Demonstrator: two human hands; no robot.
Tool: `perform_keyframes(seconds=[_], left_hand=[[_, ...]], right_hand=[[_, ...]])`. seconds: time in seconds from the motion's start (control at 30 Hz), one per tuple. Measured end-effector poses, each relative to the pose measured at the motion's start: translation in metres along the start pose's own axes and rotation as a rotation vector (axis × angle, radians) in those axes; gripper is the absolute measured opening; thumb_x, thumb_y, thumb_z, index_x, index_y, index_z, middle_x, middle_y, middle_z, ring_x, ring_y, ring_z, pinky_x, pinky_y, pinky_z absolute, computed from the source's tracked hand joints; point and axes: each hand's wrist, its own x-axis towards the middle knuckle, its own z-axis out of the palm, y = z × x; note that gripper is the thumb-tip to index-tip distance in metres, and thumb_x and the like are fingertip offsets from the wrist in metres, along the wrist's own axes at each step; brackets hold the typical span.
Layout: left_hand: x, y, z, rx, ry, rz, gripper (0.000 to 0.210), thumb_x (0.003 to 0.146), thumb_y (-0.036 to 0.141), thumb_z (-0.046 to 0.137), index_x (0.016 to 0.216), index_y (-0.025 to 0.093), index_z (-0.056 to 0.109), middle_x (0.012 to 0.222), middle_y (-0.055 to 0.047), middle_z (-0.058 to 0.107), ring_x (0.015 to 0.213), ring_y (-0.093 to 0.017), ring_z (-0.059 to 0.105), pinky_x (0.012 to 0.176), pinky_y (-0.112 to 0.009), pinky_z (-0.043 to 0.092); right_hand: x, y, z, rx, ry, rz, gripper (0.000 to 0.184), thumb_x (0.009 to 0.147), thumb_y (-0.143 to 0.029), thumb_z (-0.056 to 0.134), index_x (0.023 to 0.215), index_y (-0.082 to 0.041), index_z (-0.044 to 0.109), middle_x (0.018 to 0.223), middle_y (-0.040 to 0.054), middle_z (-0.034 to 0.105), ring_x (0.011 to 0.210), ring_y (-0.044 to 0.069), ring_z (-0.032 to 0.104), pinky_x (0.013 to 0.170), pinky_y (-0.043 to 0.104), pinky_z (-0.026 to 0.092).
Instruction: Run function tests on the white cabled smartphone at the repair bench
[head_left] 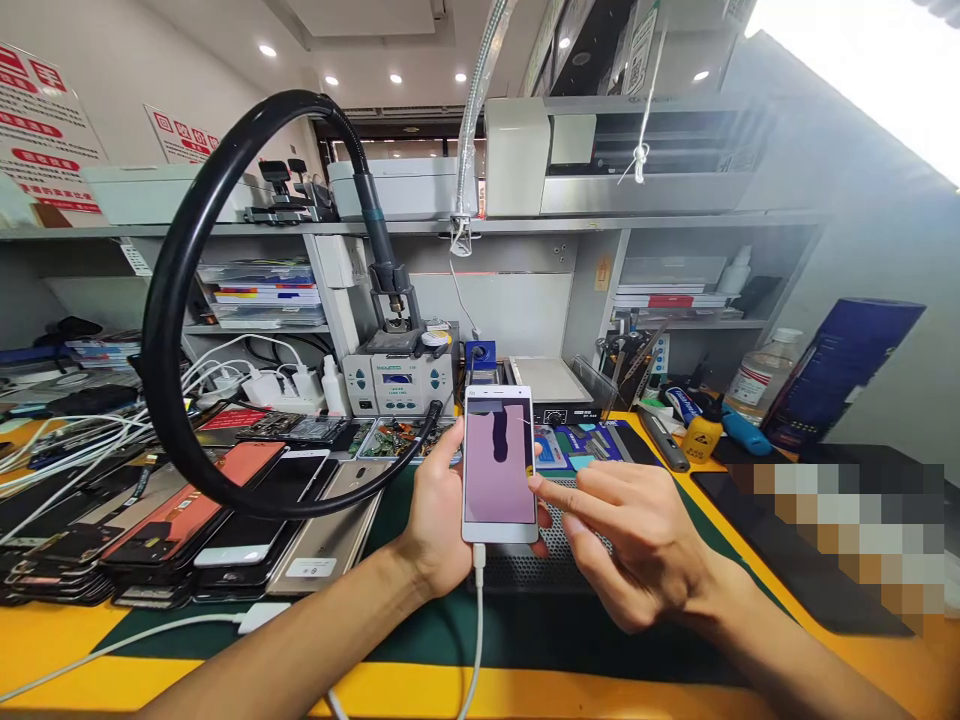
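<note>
Above the green mat (555,635) on the worktop (600,697), the left hand (436,525) has its fingers clamped around the white phone (500,534); hold it steady, cable (480,600) slack (it plugs in below), while the right hand (637,540), thumb and index apart, points at the screen's (495,490) edge.

Your yellow workbench (570,695), a dark green mat (540,632) across it, a perforated plate (517,572) on the mat, smartphone stacks (169,515) to your left, a hot-air rework station (394,388) at the back, a yellow ESD-safe bottle (702,438) and a black pad (761,555) to your right
</note>
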Motion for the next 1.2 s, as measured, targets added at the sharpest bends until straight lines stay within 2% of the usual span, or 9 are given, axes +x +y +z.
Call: perform_keyframes(seconds=[0.3, 0.57, 0.83, 1.03, 1.2], left_hand=[[-0.0011, 0.003, 0.0034, -0.009, 0.014, 0.011, 0.072, 0.101, 0.065, 0.034, 0.129, 0.008, 0.067, 0.103, -0.02, 0.075, 0.088, -0.031, 0.072, 0.077, -0.045, 0.058], [-0.0022, 0.0041, 0.0036, -0.011, 0.015, 0.013, 0.069, 0.101, 0.063, 0.036, 0.129, 0.008, 0.068, 0.098, -0.019, 0.075, 0.083, -0.03, 0.073, 0.075, -0.045, 0.058], [-0.0033, 0.0047, 0.0035, 0.025, 0.035, 0.034, 0.071, 0.1, 0.064, 0.034, 0.125, 0.008, 0.069, 0.097, -0.02, 0.074, 0.075, -0.029, 0.071, 0.066, -0.045, 0.059], [-0.0019, 0.0067, 0.002, 0.034, -0.017, 0.032, 0.067, 0.099, 0.064, 0.039, 0.117, 0.008, 0.072, 0.092, -0.016, 0.071, 0.071, -0.027, 0.068, 0.062, -0.043, 0.058], [-0.0006, 0.0072, 0.0007, 0.041, -0.051, 0.047, 0.069, 0.1, 0.065, 0.035, 0.116, 0.009, 0.071, 0.099, -0.019, 0.072, 0.072, -0.027, 0.069, 0.062, -0.043, 0.058]], right_hand=[[0.0023, -0.0026, -0.0012, -0.023, -0.008, -0.025, 0.031, 0.085, -0.012, 0.048, 0.103, -0.013, 0.073, 0.058, -0.0009, 0.054, 0.048, 0.013, 0.04, 0.048, 0.03, 0.029], [0.0035, -0.0024, -0.0009, -0.006, -0.004, -0.048, 0.032, 0.084, -0.011, 0.049, 0.104, -0.013, 0.073, 0.057, -0.0012, 0.053, 0.048, 0.013, 0.041, 0.047, 0.03, 0.03], [0.0028, -0.0028, -0.0005, 0.002, -0.032, -0.06, 0.031, 0.082, -0.012, 0.048, 0.102, -0.014, 0.072, 0.057, -0.0015, 0.05, 0.047, 0.014, 0.04, 0.047, 0.03, 0.029], [0.003, -0.0024, -0.0003, 0.022, -0.05, -0.089, 0.034, 0.08, -0.012, 0.049, 0.106, -0.016, 0.071, 0.059, -0.0016, 0.053, 0.047, 0.013, 0.041, 0.048, 0.029, 0.034], [0.0015, -0.0018, 0.0004, 0.043, -0.071, -0.096, 0.035, 0.081, -0.012, 0.05, 0.109, -0.015, 0.07, 0.061, -0.0004, 0.058, 0.048, 0.014, 0.044, 0.048, 0.029, 0.035]])
